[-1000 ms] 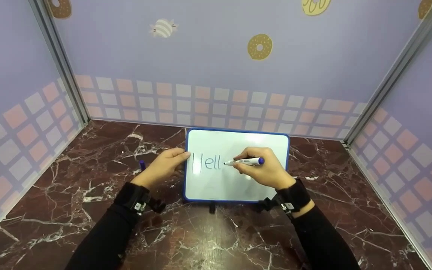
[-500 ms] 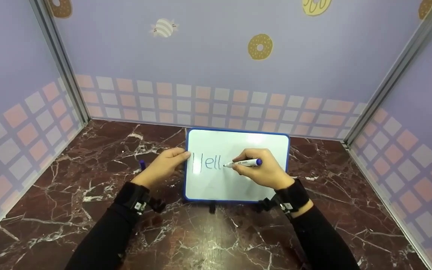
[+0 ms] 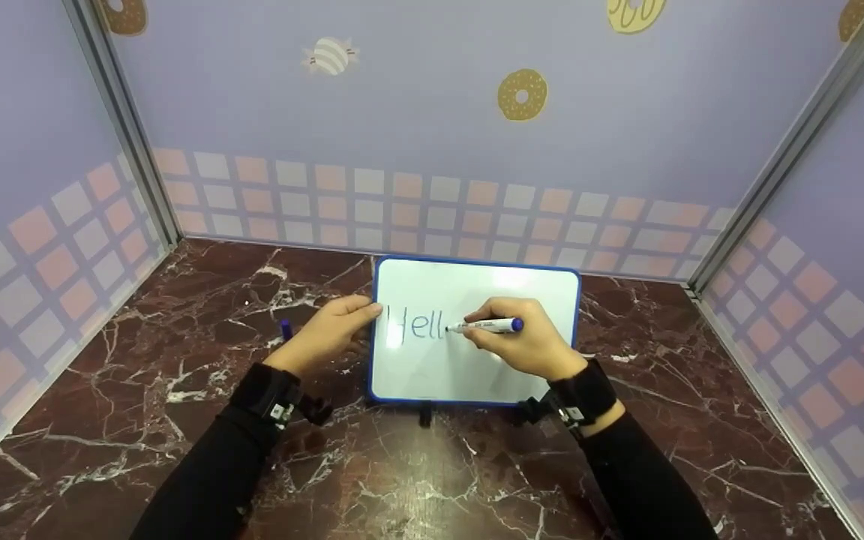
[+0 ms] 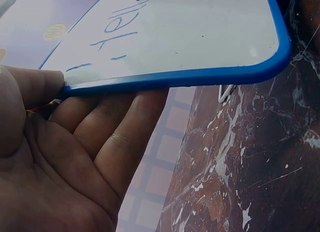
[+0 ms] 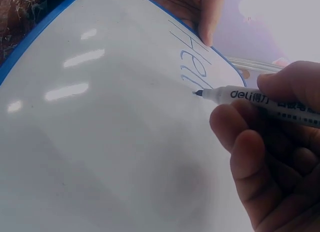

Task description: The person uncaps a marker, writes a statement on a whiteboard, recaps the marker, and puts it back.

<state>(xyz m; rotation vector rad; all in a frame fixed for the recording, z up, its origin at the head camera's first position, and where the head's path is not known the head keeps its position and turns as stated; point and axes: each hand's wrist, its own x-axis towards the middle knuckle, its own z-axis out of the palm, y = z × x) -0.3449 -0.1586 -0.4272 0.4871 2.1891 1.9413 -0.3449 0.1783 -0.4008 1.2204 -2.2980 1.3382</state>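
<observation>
A whiteboard [image 3: 469, 375] with a blue frame stands tilted in front of me, with "Hell" handwritten in blue on its left half. At its left edge my left hand [image 3: 331, 330] grips the frame, thumb on the front face and fingers [image 4: 132, 122] behind the board. My right hand [image 3: 526, 334] pinches a whiteboard marker [image 3: 496, 325], white with a blue end. The marker's dark tip is at the board just right of the last "l". In the right wrist view, a small blue mark shows right at the marker tip [image 5: 199, 93].
A small blue-purple cylinder [image 3: 286, 328] shows beside the left wrist, partly hidden by it. Below the board's lower edge, a black foot [image 3: 424, 414] rests on the dark red marbled table [image 3: 417, 480]. Patterned lilac wall panels [image 3: 432, 135] enclose the table at the back and sides.
The marker tip has shifted slightly left and down from one second ago, staying close after the last letter. My left hand and the whiteboard hold still.
</observation>
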